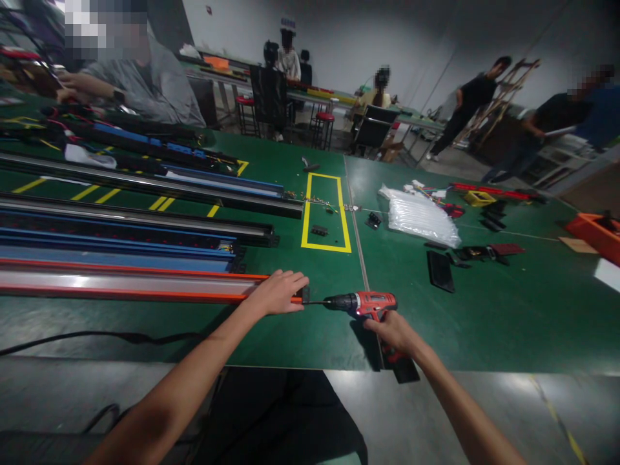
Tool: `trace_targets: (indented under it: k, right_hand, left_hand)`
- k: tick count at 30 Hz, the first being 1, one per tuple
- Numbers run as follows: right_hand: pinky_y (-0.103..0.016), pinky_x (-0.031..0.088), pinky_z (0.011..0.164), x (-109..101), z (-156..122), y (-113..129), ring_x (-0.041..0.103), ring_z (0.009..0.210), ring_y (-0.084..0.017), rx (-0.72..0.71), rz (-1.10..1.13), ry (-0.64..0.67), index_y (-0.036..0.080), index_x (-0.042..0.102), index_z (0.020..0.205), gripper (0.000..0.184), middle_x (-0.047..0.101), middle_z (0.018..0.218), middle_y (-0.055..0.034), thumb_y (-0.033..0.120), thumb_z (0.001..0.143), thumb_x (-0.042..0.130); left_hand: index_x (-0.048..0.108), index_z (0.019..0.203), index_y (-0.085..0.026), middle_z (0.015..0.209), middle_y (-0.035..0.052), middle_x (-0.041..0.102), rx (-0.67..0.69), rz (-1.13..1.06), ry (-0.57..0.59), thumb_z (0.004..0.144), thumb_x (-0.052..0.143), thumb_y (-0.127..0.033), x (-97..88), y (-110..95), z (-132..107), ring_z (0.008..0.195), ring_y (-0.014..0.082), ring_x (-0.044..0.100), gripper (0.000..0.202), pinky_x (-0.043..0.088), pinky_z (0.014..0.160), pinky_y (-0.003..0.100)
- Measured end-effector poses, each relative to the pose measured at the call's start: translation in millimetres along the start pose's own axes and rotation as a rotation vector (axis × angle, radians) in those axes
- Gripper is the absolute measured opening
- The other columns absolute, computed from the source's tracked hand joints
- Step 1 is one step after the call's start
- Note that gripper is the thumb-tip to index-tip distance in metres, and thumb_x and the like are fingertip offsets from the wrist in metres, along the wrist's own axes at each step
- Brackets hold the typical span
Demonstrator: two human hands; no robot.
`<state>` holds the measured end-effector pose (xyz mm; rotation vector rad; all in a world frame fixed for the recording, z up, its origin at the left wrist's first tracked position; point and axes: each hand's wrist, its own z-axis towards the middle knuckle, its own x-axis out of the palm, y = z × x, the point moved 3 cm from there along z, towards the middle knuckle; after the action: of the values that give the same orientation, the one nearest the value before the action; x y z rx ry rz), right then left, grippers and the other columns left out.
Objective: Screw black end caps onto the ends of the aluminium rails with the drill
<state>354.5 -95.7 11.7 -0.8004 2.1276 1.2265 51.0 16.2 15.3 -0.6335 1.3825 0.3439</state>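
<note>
My left hand (278,292) lies closed over the right end of a long orange-and-silver rail (121,284) near the front edge of the green table (508,316). In my right hand (394,332) is the grip of a red cordless drill (371,303), held level. The drill's bit points left and meets the black end cap of the rail, just beside my left fingers.
More long rails, black, blue and silver (145,226), lie in rows to the left. A yellow-taped rectangle (324,213) holds small parts. A bag of white tubes (421,216), black plates (440,270) and an orange tray (593,232) lie right. Several people work behind.
</note>
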Motion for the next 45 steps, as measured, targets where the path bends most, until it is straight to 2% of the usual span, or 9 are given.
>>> trace_targets:
  k: [21, 45]
  right_hand:
    - [-0.028, 0.039, 0.057, 0.7, -0.5, 0.1, 0.052, 0.057, -0.016, 0.027, -0.037, -0.016, 0.02, 0.054, 0.063, 0.028, 0.056, 0.059, 0.0008, 0.042, 0.076, 0.064]
    - [-0.026, 0.038, 0.055, 1.2, 0.8, -2.1, 0.053, 0.058, -0.015, 0.046, -0.033, -0.009, 0.02, 0.056, 0.065, 0.025, 0.057, 0.06, 0.0006, 0.04, 0.076, 0.064]
  left_hand:
    - [0.055, 0.107, -0.022, 0.11, 0.0059, 0.066, 0.006, 0.006, -0.001, 0.083, 0.075, -0.045, -2.2, -1.6, -0.4, 0.098, 0.0253, 0.062, 0.039, 0.039, 0.078, 0.033]
    - [0.054, 0.107, -0.022, 0.109, 0.0043, 0.066, 0.004, 0.029, 0.001, 0.083, 0.074, -0.046, -1.7, -1.8, -0.5, 0.097, 0.0243, 0.062, 0.04, 0.039, 0.078, 0.034]
